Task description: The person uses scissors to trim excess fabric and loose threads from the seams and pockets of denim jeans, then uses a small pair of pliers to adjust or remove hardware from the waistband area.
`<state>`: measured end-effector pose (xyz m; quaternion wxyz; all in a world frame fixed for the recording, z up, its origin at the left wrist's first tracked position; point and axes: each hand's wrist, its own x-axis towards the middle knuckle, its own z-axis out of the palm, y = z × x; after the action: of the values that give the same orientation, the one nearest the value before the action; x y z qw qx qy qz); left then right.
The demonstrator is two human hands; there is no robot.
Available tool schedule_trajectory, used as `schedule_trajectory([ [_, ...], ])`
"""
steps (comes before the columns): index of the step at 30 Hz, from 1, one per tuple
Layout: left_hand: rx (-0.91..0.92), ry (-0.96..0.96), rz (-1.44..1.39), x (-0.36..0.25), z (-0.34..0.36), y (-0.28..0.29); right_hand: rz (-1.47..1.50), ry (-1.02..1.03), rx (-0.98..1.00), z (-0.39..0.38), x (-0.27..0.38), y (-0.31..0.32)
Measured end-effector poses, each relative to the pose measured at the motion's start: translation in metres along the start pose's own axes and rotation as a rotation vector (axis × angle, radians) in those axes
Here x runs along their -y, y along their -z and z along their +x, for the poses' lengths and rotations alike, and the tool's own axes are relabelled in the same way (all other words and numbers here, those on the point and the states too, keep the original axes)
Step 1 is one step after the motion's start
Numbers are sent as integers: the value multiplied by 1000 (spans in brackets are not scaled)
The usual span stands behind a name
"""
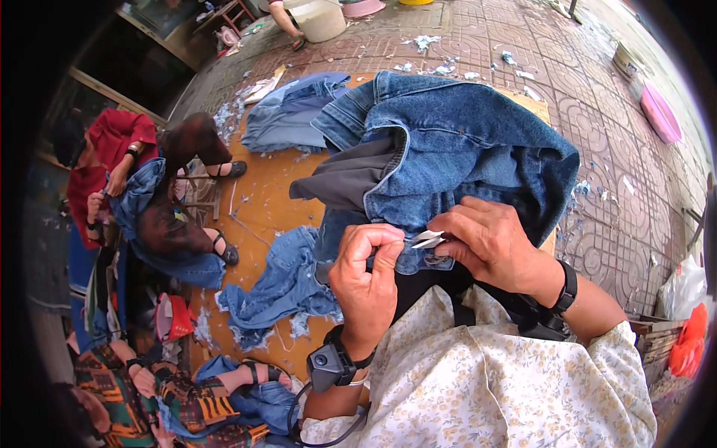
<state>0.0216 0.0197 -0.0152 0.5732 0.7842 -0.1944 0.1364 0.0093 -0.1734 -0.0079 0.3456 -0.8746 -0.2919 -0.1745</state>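
A blue denim garment lies bunched across my lap, with its grey pocket lining turned out on the left. My right hand is closed around small metal thread snips, whose blades point left and look slightly parted. Opposite the tips, my left hand pinches with thumb and forefinger at the near edge of the denim. Whatever sits between those fingertips is too small to make out. The snips' handle is mostly hidden inside my right fingers.
More denim pieces and a folded pair lie on the orange-brown board. A co-worker in red handles denim at left; another person sits lower left. Farther off stand a white bucket and pink basin.
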Motion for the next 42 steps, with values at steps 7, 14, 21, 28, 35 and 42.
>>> schedule_trajectory([
  [7, 23, 16, -29, -2, 0, -1, 11, 8, -11, 0, -1, -6],
  [14, 24, 15, -60, -4, -1, -1, 127, -54, -26, -2, 0, -4],
  [21, 29, 31, -76, -2, -3, 1, 31, -35, -9, 3, 3, -6],
  [28, 60, 315, -141, 3, -29, 44, 167, -135, -85, -9, -7, -4],
  [35, 526, 384, 507, 48, -97, 78, 350, -328, -54, -19, -5, 3],
  [42, -1, 256, 155, 22, -51, 43, 316, -308, -16, -11, 8, 6],
])
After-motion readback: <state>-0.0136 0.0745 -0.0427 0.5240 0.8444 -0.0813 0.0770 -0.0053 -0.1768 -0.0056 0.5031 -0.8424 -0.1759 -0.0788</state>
